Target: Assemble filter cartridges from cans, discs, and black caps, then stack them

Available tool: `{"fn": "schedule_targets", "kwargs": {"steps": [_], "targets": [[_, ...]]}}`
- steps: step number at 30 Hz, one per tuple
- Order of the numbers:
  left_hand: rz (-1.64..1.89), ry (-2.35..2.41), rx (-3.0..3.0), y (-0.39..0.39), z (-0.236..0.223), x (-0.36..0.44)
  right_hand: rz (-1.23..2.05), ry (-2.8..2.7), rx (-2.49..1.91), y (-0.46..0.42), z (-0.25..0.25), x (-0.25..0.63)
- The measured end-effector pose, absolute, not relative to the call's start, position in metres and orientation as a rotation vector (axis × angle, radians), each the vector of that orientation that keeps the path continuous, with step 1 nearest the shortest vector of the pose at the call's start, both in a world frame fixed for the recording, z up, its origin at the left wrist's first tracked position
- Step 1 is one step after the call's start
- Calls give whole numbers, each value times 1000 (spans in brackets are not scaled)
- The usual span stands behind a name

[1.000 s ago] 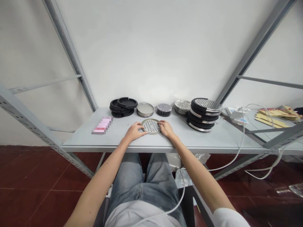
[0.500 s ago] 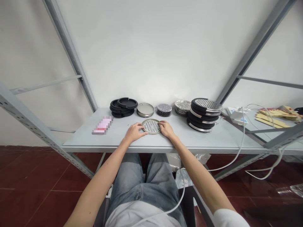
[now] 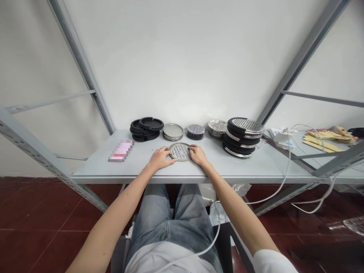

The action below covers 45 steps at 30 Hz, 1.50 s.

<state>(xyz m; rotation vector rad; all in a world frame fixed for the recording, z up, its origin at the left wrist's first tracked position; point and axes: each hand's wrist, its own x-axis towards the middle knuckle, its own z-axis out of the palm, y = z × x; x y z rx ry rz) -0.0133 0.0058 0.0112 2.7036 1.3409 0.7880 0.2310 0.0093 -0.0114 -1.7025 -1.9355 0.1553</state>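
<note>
A round perforated metal disc (image 3: pixel 180 151) with a raised rim lies flat on the grey tabletop, close to the front edge. My left hand (image 3: pixel 161 158) grips its left rim, with the thumb at the near side and the fingers around the far left. On the opposite side, my right hand (image 3: pixel 198 154) has its fingers curled over the right rim. Behind the disc stand a stack of plain metal discs (image 3: pixel 173 131) and a shorter stack of smaller perforated discs (image 3: pixel 195 131).
Black rings (image 3: pixel 146 129) are piled at the back left, near a blurred pink object (image 3: pixel 121 150). To the right stand silver perforated plates (image 3: pixel 217 128) and a tall stack of black-rimmed perforated plates (image 3: pixel 243 137). A white cable (image 3: pixel 281 185) hangs past a metal post.
The view has shifted slightly, so everything appears a little further left. Both hands keep their hold on the perforated metal disc, which stays in place.
</note>
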Motion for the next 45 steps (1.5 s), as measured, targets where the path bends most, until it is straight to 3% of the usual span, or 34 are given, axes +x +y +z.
{"fn": "schedule_targets", "kwargs": {"steps": [21,33,45], "targets": [[694,1472,2677,1,17,-5,186,-1938,-1704,3,-5,227],[1023,1308,2580,7,2,-13,287,-1765,-1608,9,-9,231],[921,1266,2628,4,4,-14,250,-1745,-1554,10,-11,231]]}}
